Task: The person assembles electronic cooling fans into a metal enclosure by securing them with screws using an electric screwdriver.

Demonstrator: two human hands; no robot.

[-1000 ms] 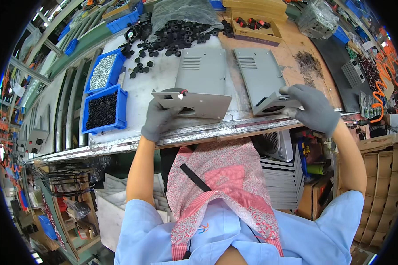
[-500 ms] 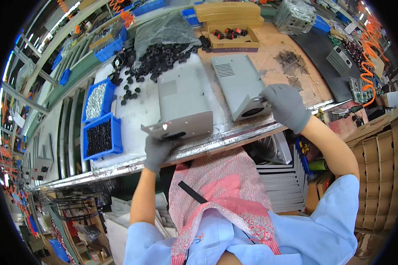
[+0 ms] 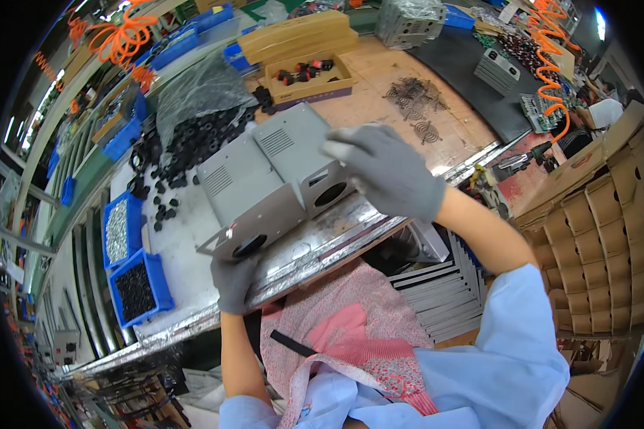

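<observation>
Closing up since the earlier frame, the two grey panels are now sitting side by side on the bench (image 3: 189, 250), the left panel (image 3: 236, 171) and the right panel (image 3: 292, 139) appearing to touch along their facing edges. Your view is also turning, making the bench look more slanted.

You seem to be in the middle of bringing the pair together. Your left hand (image 3: 233, 283) is holding the left panel at the near left corner of its front flange (image 3: 268, 218), the fingers partly hidden beneath. Your right hand (image 3: 388, 170) is bending loosely, thumb and fingers apart, at the right panel's outer edge; whether you are gripping or only pushing, one cannot tell. Handling them further is likely calling for even pressure, so that neither edge is scraping the other.

Around you, black caps (image 3: 172, 171) are lying just beyond the left panel, perhaps crowding any slide that way, with a plastic bag (image 3: 200, 96) behind. A carton (image 3: 311, 91) is standing close behind the right panel. Two blue bins (image 3: 162, 284) are sitting to the left; wire guards (image 3: 415, 96) are lying farther right, and a driver (image 3: 515, 164) is resting beyond your right forearm.
</observation>
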